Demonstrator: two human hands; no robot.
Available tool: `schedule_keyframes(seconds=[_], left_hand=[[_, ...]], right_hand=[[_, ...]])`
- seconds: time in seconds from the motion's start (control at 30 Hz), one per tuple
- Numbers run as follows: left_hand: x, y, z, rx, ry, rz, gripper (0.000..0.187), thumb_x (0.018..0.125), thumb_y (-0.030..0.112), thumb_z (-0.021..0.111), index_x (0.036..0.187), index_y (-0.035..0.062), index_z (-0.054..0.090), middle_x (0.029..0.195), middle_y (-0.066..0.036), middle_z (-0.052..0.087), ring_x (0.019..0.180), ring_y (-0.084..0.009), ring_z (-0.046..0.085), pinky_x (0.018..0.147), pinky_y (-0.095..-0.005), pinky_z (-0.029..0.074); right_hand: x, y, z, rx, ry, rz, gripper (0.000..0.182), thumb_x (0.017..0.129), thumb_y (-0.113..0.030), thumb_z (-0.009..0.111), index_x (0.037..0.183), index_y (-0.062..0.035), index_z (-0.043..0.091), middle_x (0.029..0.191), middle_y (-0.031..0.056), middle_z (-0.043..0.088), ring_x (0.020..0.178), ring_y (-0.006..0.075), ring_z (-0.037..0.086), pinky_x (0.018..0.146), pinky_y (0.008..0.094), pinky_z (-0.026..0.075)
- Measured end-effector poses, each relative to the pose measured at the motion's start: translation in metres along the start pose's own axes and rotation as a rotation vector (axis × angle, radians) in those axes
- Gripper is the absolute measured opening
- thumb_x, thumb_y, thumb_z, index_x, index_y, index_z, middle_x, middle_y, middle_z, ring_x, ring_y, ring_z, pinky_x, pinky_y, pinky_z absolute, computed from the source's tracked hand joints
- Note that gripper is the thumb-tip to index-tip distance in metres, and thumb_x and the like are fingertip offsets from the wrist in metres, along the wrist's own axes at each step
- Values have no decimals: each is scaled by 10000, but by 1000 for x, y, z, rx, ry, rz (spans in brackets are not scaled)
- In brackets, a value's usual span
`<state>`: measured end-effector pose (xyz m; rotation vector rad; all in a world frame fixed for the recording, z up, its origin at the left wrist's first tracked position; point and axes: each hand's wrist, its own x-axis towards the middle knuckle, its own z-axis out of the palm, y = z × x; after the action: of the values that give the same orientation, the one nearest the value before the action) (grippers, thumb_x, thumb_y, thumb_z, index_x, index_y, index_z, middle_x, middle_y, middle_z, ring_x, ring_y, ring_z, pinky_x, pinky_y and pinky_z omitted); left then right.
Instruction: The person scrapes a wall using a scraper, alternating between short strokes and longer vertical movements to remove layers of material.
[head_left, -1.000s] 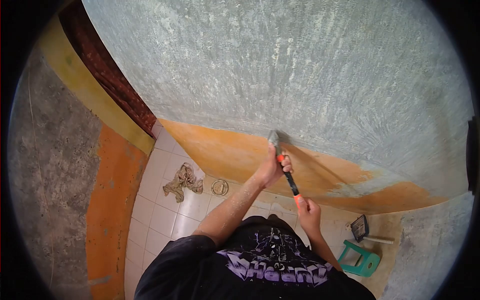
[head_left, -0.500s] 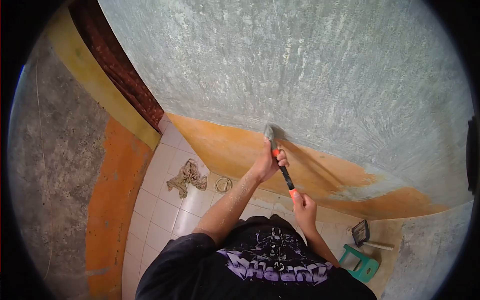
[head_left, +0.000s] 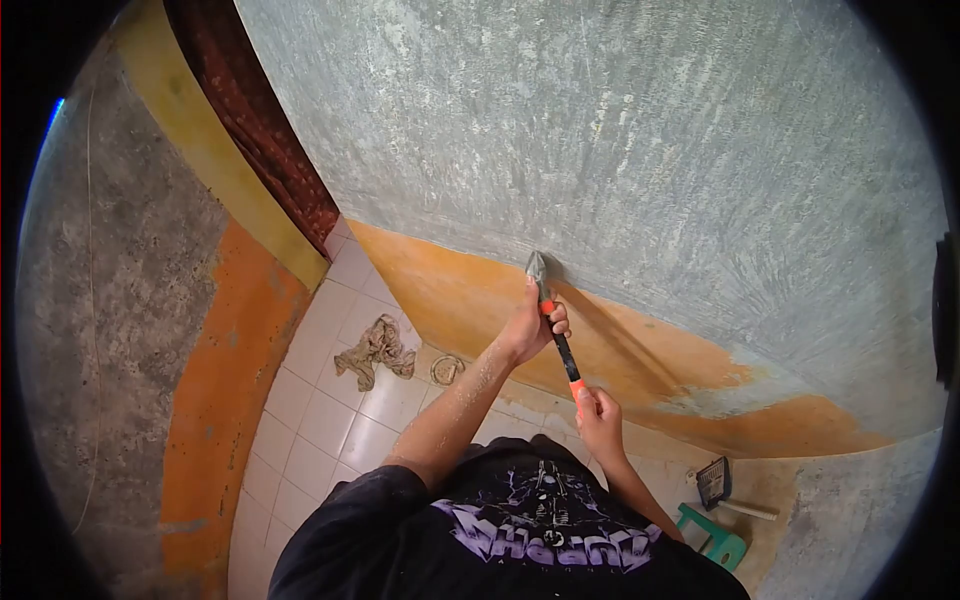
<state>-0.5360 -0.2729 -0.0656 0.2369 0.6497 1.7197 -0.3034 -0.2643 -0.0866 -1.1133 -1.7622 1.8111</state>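
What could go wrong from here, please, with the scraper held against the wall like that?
The left hand grips close behind the blade of the scraper, so a slip could drive its knuckles into the rough wall. With the right hand pushing from the handle's end, the blade may gouge the wall. Behind, the rag on the tiles could trip a foot.

**Wall close ahead, open floor to the left**

The wall (head_left: 640, 150) stood directly ahead of both hands, blocking forward reach. Below and left, the tiled floor (head_left: 310, 420) lay open except for a crumpled rag (head_left: 375, 350) and a round drain (head_left: 446, 369). At lower right, a green stool (head_left: 715, 542) and a brush (head_left: 716, 482) crowded the corner.
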Motion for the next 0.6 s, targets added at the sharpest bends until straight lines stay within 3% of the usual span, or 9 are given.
schedule_keyframes(seconds=[0.23,0.43,0.6], left_hand=[[-7,-28,37,-52,-127,-20,484,1015,612,220,959,162,391,726,6,365,645,-148,383,706,-361,410],[-3,-62,52,-106,-101,-29,458,1027,582,227,965,162,397,729,6,350,640,-138,358,684,-346,394],[8,-83,65,-113,-147,-27,466,1024,589,225,962,161,397,722,10,321,633,-132,329,669,-334,379]], right_hand=[[-30,9,-47,525,-254,174,263,1023,-253,508,1210,-68,508,763,67,535,418,89,403,393,232,327],[-39,5,-86,527,-357,246,267,1039,-298,460,1223,-106,483,658,48,494,399,86,368,382,231,288],[-44,-4,-102,382,-261,279,279,1044,-332,451,1181,-97,514,591,16,445,402,77,347,378,223,281]])
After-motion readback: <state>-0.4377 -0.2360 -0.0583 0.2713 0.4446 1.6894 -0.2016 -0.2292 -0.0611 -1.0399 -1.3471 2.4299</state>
